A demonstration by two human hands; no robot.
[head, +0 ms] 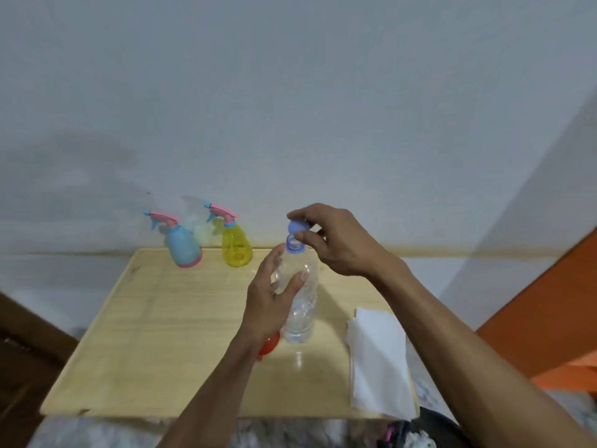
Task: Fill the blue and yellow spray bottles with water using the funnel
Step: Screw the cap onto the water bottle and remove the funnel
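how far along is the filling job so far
Early. Done: the cap is off the water bottle, pinched by the right hand just above the neck. In hand: the left hand holds the bottle upright. Left: both sprayers, blue and yellow, still wear their spray heads, and the orange funnel lies unused behind the left wrist.

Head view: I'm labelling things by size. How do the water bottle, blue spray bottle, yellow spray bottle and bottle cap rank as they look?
1. Water bottle, though it is nearest.
2. Blue spray bottle and yellow spray bottle: too alike to rank.
3. Bottle cap.
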